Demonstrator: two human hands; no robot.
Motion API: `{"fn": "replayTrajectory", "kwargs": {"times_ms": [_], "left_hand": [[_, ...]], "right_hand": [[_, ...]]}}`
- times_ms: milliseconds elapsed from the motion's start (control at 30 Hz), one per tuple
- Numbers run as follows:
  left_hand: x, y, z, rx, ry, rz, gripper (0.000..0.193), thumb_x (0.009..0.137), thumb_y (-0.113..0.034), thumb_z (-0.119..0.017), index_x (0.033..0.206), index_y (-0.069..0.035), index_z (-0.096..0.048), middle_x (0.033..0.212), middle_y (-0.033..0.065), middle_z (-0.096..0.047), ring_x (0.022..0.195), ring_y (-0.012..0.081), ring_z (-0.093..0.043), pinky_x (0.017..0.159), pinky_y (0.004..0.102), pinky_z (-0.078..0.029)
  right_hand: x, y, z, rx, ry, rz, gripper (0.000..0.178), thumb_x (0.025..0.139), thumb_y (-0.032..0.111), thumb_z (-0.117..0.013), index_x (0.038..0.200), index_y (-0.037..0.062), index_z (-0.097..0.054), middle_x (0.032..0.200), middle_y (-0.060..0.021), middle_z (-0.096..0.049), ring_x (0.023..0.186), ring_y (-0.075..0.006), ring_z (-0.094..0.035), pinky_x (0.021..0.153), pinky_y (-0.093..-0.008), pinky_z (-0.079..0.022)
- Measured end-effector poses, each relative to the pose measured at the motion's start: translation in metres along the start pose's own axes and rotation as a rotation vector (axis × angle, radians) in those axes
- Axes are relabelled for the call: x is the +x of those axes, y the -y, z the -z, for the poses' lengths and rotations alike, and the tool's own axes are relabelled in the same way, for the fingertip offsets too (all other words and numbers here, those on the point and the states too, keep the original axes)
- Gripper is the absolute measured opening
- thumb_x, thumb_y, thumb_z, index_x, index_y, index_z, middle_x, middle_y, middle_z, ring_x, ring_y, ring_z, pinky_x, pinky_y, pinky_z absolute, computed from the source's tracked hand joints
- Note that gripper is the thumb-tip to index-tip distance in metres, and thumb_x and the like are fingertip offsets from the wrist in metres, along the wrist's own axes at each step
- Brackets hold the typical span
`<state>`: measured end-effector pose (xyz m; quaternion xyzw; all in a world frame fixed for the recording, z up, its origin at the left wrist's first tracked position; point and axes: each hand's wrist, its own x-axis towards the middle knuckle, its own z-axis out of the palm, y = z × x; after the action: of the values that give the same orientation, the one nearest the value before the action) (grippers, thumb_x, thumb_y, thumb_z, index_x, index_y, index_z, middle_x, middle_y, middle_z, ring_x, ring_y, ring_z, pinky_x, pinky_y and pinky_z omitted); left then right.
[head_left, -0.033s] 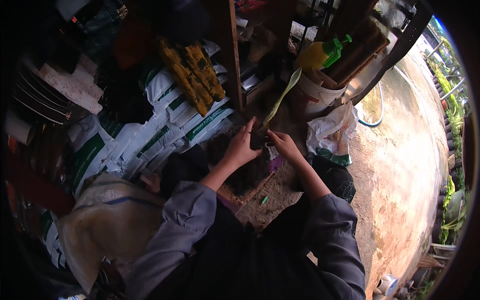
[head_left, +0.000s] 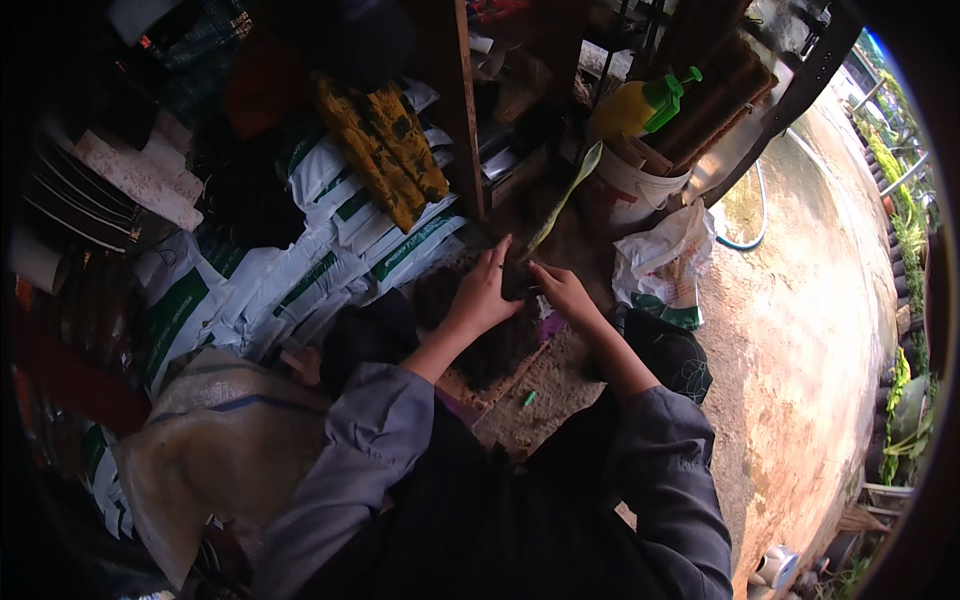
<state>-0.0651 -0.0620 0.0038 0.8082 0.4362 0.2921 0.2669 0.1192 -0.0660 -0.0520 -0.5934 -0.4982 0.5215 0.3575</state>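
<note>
1. Left hand (head_left: pixel 482 292) fingers curled around a small dark pot (head_left: pixel 515 278); right hand (head_left: pixel 562 290) fingertips pinching its right side.
2. Pot sits between both hands, a long green leaf (head_left: pixel 566 196) rising far-right from it.
3. Dark soil heap (head_left: pixel 490 345) just near of the hands.
4. White bucket (head_left: pixel 632 190) far right, yellow spray bottle (head_left: pixel 640 106) in it.
5. White-and-green sacks (head_left: pixel 300 270) stacked left; crumpled white bag (head_left: pixel 665 262) right.

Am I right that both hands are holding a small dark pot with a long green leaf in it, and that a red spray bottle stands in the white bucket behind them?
Nearly: the head view shows the spray bottle is yellow with a green top, not red. The rest holds: the left hand and right hand hold the small dark pot with the long green leaf, and the white bucket is behind them.
</note>
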Motion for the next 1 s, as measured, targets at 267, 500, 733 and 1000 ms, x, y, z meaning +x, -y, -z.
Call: {"fn": "replayTrajectory", "kwargs": {"times_ms": [267, 500, 733, 1000], "left_hand": [[0.005, -0.004, -0.004, 0.373, -0.047, -0.126, 0.092, 0.060, -0.013, -0.079, 0.138, -0.009, -0.032, 0.137, 0.0220, -0.038, 0.118, 0.0366, -0.048, 0.093, 0.0411, -0.045], [0.005, 0.000, -0.001, 0.545, -0.044, -0.244, 0.090, 0.056, -0.013, -0.081, 0.136, -0.011, -0.039, 0.136, 0.0152, -0.040, 0.109, 0.0316, -0.052, 0.091, 0.0404, -0.045], [0.019, -0.009, 0.020, 0.226, 0.081, -0.129, 0.070, 0.064, -0.022, -0.077, 0.128, -0.013, -0.051, 0.130, 0.0138, -0.047, 0.116, 0.0325, -0.049, 0.098, 0.0414, -0.041], [0.050, 0.037, 0.041, -0.629, 0.215, 0.242, 0.040, 0.087, -0.019, -0.063, 0.124, -0.006, -0.055, 0.127, 0.0069, -0.053, 0.116, 0.0142, -0.049, 0.091, 0.0280, -0.044]], "right_hand": [[-0.012, 0.028, -0.020, 0.158, -0.058, -0.134, 0.041, 0.084, 0.033, -0.068, 0.104, -0.0023, -0.061, 0.081, -0.0030, -0.061, 0.069, -0.0093, -0.054, 0.057, -0.0253, -0.043], [-0.009, 0.025, -0.034, 0.385, -0.120, -0.144, 0.075, 0.079, 0.029, -0.071, 0.132, -0.0112, -0.038, 0.113, -0.0234, -0.058, 0.096, -0.0227, -0.062, 0.075, -0.0312, -0.051], [-0.007, 0.025, -0.024, 0.460, -0.169, -0.044, 0.049, 0.077, 0.022, -0.075, 0.112, -0.0048, -0.054, 0.099, -0.0094, -0.062, 0.087, -0.0142, -0.059, 0.074, -0.0265, -0.047], [-0.004, 0.049, -0.006, 0.443, -0.025, 0.078, 0.035, 0.076, 0.015, -0.076, 0.104, 0.0005, -0.060, 0.087, -0.0005, -0.063, 0.079, -0.0081, -0.058, 0.071, -0.0238, -0.046]]}}
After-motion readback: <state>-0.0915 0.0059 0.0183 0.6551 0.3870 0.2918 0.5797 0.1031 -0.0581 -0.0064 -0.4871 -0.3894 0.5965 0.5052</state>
